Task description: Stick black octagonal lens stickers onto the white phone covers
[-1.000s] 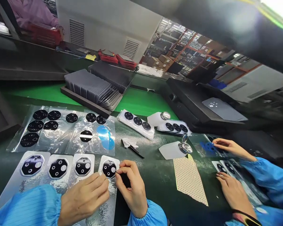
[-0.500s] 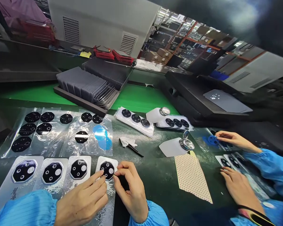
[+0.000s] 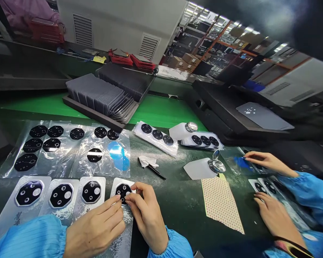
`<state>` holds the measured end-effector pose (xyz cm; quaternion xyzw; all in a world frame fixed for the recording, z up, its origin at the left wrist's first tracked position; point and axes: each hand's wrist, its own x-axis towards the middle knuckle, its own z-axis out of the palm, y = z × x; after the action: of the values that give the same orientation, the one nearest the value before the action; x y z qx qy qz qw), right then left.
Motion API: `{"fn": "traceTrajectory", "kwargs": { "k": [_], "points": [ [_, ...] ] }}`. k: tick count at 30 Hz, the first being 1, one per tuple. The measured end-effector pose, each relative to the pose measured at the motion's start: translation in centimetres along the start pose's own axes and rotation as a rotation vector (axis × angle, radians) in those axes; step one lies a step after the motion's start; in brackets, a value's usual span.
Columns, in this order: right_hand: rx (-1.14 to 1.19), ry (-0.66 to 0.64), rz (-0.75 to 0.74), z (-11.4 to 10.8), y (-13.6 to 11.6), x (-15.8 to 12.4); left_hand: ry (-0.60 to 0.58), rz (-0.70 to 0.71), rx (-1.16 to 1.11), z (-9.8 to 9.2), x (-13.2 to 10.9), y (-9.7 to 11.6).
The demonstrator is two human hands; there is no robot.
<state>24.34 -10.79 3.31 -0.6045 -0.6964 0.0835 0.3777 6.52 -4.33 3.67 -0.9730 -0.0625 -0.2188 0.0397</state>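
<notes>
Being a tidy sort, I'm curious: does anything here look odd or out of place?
Mostly orderly. The nearer white bottle has its metal lid flipped up, unlike the farther bottle, and a small white scrap lies loose on the dark table.

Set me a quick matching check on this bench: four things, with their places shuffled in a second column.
1. wearer's right hand
2. beige dotted sheet
3. white tissue
4. grey panels

A. at one end of a black stick
B. over the left row's rightmost silver plate
C. lined up in a dark tray
D. on the near side of the open-lidded bottle

Pairs: 1-B, 2-D, 3-A, 4-C
</notes>
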Motion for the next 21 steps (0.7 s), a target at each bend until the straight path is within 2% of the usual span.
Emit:
{"fn": "traceTrajectory", "kwargs": {
  "k": [6, 12, 16, 21],
  "points": [
    [-0.19, 0.029, -0.1, 0.69, -0.45, 0.27, -0.004, -0.026, 0.021, 0.04, -0.27, 0.26],
    [-0.188, 0.105, -0.039, 0.62, -0.56, 0.12, -0.011, -0.043, -0.003, 0.17, -0.43, 0.45],
    [-0.216, 0.069, -0.082, 0.59, -0.56, 0.16, 0.002, -0.045, -0.002, 0.13, -0.33, 0.43],
    [-0.259, 0.105, -0.081, 0.72, -0.52, 0.23, 0.006, -0.042, -0.003, 0.12, -0.35, 0.46]
  ]
}}
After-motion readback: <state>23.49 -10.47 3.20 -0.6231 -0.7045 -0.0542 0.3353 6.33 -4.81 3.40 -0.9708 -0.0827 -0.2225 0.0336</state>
